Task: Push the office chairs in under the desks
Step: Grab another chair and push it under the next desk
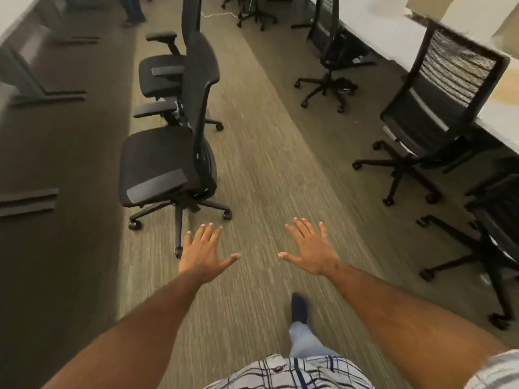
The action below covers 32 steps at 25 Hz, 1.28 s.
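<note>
Both hands — left hand (203,255), right hand (311,252) — spread wide and empty, poised to reach the black padded office chair (168,153) standing out from the white-topped desk (11,21) — likely next pushed.

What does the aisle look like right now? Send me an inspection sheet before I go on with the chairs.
Surface: striped carpet aisle, bare down the middle.
Job's things: near black chair and a second black chair behind it stand out in the aisle on the left, seats facing the left desks. Mesh-back chair and a farther chair sit close against the right desk.
Clutter: nothing seen on the carpet.
Hands: left hand and right hand are open, fingers spread, touching nothing.
Cables: a white cable on the floor far ahead.
Surroundings: another person's legs at the far left; more chairs beyond.
</note>
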{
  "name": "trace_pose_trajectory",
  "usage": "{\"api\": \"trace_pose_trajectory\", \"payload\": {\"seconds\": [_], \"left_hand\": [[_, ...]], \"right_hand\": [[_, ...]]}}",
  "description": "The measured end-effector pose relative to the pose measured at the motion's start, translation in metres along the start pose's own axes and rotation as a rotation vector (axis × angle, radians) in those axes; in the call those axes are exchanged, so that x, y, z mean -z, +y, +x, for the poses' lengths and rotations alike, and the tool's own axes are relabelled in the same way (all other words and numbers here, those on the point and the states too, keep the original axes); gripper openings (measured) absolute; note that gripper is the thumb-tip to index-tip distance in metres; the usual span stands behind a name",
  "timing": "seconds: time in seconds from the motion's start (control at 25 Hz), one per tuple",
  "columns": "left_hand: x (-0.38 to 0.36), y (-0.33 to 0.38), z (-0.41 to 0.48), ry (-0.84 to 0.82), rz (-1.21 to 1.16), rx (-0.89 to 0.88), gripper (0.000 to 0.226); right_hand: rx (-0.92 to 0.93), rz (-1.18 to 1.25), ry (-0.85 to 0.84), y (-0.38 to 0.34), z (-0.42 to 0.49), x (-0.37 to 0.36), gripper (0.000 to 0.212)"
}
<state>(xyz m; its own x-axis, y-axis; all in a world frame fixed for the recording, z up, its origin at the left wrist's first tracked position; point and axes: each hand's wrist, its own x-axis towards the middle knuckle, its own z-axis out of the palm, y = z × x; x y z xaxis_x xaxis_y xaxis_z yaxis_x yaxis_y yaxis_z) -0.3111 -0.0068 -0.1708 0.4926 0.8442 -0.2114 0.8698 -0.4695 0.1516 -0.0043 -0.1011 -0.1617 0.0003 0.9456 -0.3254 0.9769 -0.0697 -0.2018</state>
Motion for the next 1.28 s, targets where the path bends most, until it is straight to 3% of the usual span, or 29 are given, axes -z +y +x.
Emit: {"api": "trace_pose_trajectory", "payload": {"seconds": [0.28,0.48,0.8,0.92,1.12,1.28], "left_hand": [[0.027,0.027,0.142,0.032,-0.101,0.255,0.112],[0.08,0.012,0.217,0.215,-0.17,0.467,0.111],[0.154,-0.06,0.345,0.428,-0.227,0.552,0.104],[0.172,-0.076,0.39,0.424,-0.387,0.607,0.109],[0.24,-0.07,0.474,0.432,-0.464,0.579,0.12],[0.273,-0.054,0.528,0.358,-0.59,0.619,0.117]], "right_hand": [[0.152,-0.055,-0.068,0.093,0.144,0.069,0.093],[0.359,-0.19,-0.023,0.118,0.254,0.152,0.091],[0.525,-0.206,0.137,0.076,0.433,0.277,0.087],[0.571,-0.2,0.168,0.064,0.493,0.325,0.083],[0.661,-0.156,0.2,0.034,0.587,0.38,0.076],[0.754,-0.124,0.228,0.009,0.659,0.417,0.074]]}}
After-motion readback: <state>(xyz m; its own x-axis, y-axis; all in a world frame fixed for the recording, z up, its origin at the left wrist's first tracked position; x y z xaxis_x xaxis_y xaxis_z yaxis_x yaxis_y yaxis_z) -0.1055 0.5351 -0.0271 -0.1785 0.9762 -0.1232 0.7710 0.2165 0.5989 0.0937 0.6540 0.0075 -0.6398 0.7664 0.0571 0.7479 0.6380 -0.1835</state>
